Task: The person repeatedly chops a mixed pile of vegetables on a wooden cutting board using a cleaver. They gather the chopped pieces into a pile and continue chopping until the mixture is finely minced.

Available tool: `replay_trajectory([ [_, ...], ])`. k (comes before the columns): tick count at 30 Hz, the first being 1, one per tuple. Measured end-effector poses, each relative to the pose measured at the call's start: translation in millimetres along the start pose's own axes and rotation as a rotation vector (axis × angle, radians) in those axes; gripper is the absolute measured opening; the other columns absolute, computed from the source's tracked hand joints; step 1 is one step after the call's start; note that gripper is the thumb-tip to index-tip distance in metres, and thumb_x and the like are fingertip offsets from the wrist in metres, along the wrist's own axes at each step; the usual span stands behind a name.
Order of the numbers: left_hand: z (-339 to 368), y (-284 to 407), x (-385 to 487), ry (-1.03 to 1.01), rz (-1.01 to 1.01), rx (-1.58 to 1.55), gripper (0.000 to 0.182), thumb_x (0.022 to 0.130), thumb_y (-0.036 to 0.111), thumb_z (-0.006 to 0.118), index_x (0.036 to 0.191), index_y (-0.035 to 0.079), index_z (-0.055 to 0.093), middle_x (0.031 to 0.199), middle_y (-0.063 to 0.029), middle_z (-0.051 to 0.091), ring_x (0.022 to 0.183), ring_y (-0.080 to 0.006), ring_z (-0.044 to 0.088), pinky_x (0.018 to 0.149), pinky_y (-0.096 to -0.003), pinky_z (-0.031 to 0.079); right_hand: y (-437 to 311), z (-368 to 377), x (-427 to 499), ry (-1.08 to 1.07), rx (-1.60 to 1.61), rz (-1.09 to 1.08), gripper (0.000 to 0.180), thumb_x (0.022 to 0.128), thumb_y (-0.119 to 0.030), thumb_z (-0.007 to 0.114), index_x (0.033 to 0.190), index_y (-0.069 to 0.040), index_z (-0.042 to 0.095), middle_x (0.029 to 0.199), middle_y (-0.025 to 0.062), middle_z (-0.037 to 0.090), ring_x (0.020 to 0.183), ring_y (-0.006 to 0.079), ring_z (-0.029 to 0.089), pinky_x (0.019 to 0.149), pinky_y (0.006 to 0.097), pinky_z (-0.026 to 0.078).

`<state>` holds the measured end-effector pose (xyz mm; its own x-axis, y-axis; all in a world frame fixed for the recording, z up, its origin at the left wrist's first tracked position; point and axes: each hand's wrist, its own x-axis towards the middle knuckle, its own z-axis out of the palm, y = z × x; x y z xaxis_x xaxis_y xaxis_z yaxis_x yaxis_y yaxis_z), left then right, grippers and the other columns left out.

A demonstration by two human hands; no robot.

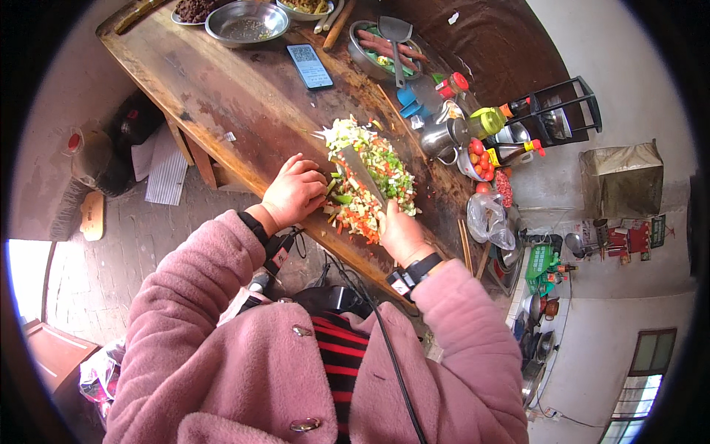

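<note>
My right hand [404, 233] grips the handle of a kitchen knife [363, 176]. Its broad metal blade lies across a heap of chopped vegetables [395, 158], with white, green and orange bits around it. At the heap's near left side is my left hand [297, 191], its fingers bent and their tips against the vegetables. Whether it pinches a piece is hidden. A larger green vegetable piece [344, 198] shows between that hand and the blade. The heap rests on the worn wooden tabletop [222, 105].
Beyond the heap are a smartphone [309, 66], a metal bowl [247, 23] and a basin [363, 53] holding a spatula [395, 33]. Along the right stand a metal jug [441, 137], a bowl of tomatoes [478, 161] and a plastic bag [491, 222]. A black cable [388, 344] hangs before my coat.
</note>
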<state>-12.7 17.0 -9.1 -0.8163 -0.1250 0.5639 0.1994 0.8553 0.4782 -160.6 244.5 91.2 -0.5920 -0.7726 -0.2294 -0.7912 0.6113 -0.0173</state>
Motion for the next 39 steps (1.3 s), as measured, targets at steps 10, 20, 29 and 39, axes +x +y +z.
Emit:
replay_trajectory([
  [10, -6.5, 6.0, 2.5, -0.047, 0.047, -0.004, 0.018, 0.084, 0.023, 0.073, 0.101, 0.019, 0.076, 0.117, 0.0053, 0.069, 0.126, -0.0261, 0.054, 0.118, -0.0544, 0.032, -9.5, -28.2, -4.8, 0.059, 0.078, -0.064, 0.025, 0.104, -0.024, 0.052, 0.105, 0.001, 0.047, 0.066, 0.0243, 0.062, 0.065, 0.0474, 0.062, 0.059, 0.0567, 0.047],
  [20, -0.7, -0.8, -0.7, -0.088, 0.101, 0.006, 0.022, 0.084, 0.025, 0.07, 0.104, 0.02, 0.077, 0.117, 0.0076, 0.071, 0.132, -0.0233, 0.051, 0.12, -0.0515, 0.028, -32.0, 2.6, 1.3, 0.031, 0.072, -0.005, 0.027, 0.103, -0.024, 0.052, 0.105, 0.003, 0.049, 0.071, 0.0253, 0.065, 0.072, 0.0485, 0.065, 0.065, 0.0564, 0.051],
  [29, 0.0, -0.1, -1.5, -0.072, 0.114, -0.02, 0.02, 0.085, 0.026, 0.069, 0.103, 0.019, 0.075, 0.112, 0.0057, 0.071, 0.127, -0.0245, 0.053, 0.12, -0.0497, 0.03, -43.3, -6.0, 12.7, -0.057, 0.055, -0.043, 0.027, 0.104, -0.02, 0.05, 0.107, 0.006, 0.047, 0.072, 0.0275, 0.065, 0.07, 0.0472, 0.066, 0.063, 0.0555, 0.051],
  [39, -11.3, 3.7, 0.4, -0.102, 0.192, -0.05, 0.028, 0.082, 0.018, 0.07, 0.109, 0.024, 0.074, 0.112, 0.0033, 0.069, 0.127, -0.0286, 0.054, 0.119, -0.0562, 0.031, -43.8, -23.7, 22.4, -0.14, 0.115, -0.014, 0.03, 0.104, -0.021, 0.045, 0.111, 0.008, 0.05, 0.086, 0.0318, 0.069, 0.085, 0.0472, 0.069, 0.074, 0.0554, 0.053],
])
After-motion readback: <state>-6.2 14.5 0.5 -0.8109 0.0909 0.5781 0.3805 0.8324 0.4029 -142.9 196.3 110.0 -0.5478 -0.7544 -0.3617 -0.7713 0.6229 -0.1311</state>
